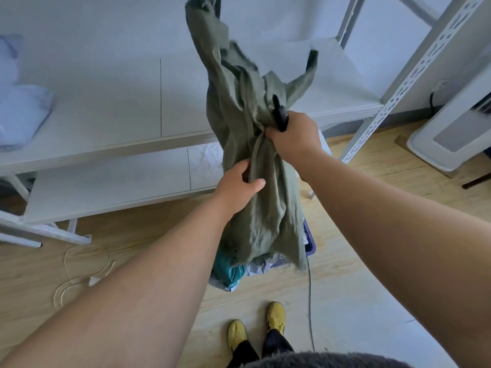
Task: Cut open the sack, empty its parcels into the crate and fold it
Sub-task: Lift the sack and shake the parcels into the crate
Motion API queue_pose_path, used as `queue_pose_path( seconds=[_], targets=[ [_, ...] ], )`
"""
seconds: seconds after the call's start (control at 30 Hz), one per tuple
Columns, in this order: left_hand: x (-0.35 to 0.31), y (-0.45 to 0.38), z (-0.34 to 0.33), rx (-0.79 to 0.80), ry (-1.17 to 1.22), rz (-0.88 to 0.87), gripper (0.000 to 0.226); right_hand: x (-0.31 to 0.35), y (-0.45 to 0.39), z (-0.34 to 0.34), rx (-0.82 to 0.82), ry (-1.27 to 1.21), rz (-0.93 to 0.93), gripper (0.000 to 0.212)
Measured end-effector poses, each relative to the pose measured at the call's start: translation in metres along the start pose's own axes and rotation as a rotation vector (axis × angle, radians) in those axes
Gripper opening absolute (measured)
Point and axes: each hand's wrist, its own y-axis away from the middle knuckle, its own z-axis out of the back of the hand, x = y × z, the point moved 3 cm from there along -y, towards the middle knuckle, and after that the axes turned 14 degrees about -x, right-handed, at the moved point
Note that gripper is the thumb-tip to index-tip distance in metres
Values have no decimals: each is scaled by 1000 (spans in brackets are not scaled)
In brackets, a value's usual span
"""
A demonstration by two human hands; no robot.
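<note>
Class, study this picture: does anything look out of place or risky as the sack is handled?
Yes. The right hand grips the limp olive-green woven sack and a black-handled cutter together, tool pointing up beside the fabric. A loose pale cord also trails across the wooden floor.

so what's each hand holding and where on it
Left hand grips the sack mid-body; right hand bunches it higher, also holding a black tool.

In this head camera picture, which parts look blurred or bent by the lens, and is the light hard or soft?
Head view: the top of the green sack is smeared by motion; both hands, left hand and right hand, are fairly sharp. The white shelf post leans and curves, a wide-angle effect. Light is soft and even, with faint shadows on the wooden floor.
</note>
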Motion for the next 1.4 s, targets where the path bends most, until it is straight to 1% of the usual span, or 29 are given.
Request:
queue_pose_path(
  seconds=[0.07, 0.1, 0.13, 0.2, 0.23, 0.3, 0.33, 0.37, 0.43, 0.47, 0.5, 0.57, 0.6, 0.67, 0.73, 0.8, 0.87, 0.9, 0.93, 0.97, 1.03, 1.1, 1.13, 1.2, 1.27, 1.33, 1.4],
  targets=[
    [-1, 0, 2, -39, 13, 7, 60, 2, -2, 4, -86, -120, -28, 16],
    [-1, -1, 3, -60, 27, 9, 61, 2, -1, 6, -104, -163, -35, 17],
    [-1, -1, 4, -75, 41, 8, 62, 1, 0, 4, -77, -161, -38, 17],
    [0, 1, 4, -84, 60, -3, 66, -3, 3, 1, 39, -29, -51, 18],
    [1, 3, 2, -84, 60, -2, 68, -6, 3, 2, 47, 14, -63, 20],
    [1, 3, 2, -107, 68, 3, 68, -5, -1, 5, -24, -70, -49, 16],
    [2, 3, 3, -122, 78, 5, 68, -3, -1, 6, -31, -103, -33, 13],
    [2, 2, 3, -132, 91, 5, 69, -3, 1, 4, 3, -88, -25, 12],
    [3, 2, 2, -148, 114, -9, 73, -7, 5, -1, 127, 29, -39, 14],
    [3, 1, 1, -156, 112, -14, 75, -8, 6, 0, 129, 54, -46, 15],
    [2, 1, 1, -174, 98, -14, 77, -7, 5, 2, 82, 27, -44, 14],
    [0, 0, 3, -277, 104, -6, 87, 4, 5, 8, -22, -132, -13, 12],
    [-1, -1, 4, -337, 135, -1, 94, 8, 7, 9, -13, -172, 8, 12],
    [-2, -1, 7, -420, 187, 8, 107, 13, 9, 7, 101, -109, 38, 17],
    [-5, -1, 7, -411, 150, -37, 114, 12, 8, 8, 212, -67, 34, 19],
    [-9, -4, 5, -322, 121, -78, 107, 16, 10, 12, 319, -187, 12, 17],
    [-10, -5, 1, -240, 129, -4, 87, 17, 15, 13, 420, -335, -68, 20],
    [-11, -4, -1, -221, 136, 53, 75, 16, 16, 12, 433, -379, -116, 23],
    [-10, -3, -4, -213, 145, 108, 67, 13, 16, 12, 415, -413, -169, 24],
    [-10, -3, -5, -215, 156, 155, 65, 9, 15, 11, 365, -431, -219, 23],
    [-10, -1, -8, -242, 194, 210, 63, -2, 10, 8, 204, -359, -258, 20],
    [-8, -2, -8, -323, 263, 292, 59, -13, 11, 8, 61, -228, -227, 31],
    [-7, -2, -7, -367, 310, 351, 56, -18, 15, 8, 44, -200, -216, 37],
    [-6, -2, 0, -448, 378, 447, 54, -25, 32, 3, 130, -159, -196, 45],
    [-7, -6, 4, -467, 388, 500, 50, -34, 53, -6, 250, -68, -191, 47],
    [-16, -4, 5, -427, 360, 535, 46, -41, 69, -17, 284, -40, -192, 58],
    [-24, -2, 1, -344, 383, 545, 55, -47, 73, -25, 245, -65, -198, 62]
  ],
)
